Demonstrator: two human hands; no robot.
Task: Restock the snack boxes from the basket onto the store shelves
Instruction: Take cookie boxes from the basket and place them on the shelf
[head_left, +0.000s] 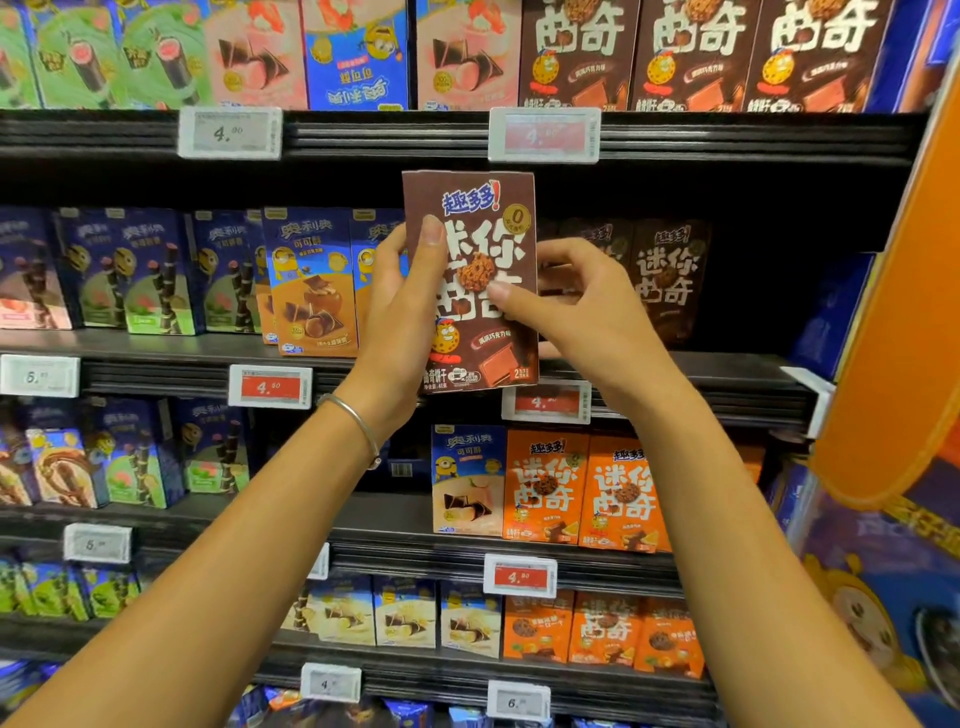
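Observation:
A brown mini-cookie snack box (480, 208) is held upright in front of the second shelf (727, 374). My left hand (397, 306) grips its left edge, thumb on the front. My right hand (582, 306) pinches its right edge, thumb on the front and fingers behind. Behind and to the right, matching brown boxes (667, 280) stand set back in the shadow of that shelf. The basket is out of view.
Blue wafer boxes (311, 280) stand just left of the held box. Orange cookie boxes (587, 491) fill the shelf below, more brown boxes (691, 57) the shelf above. Price tags (545, 135) line the shelf edges. An orange display stand (893, 338) juts in at right.

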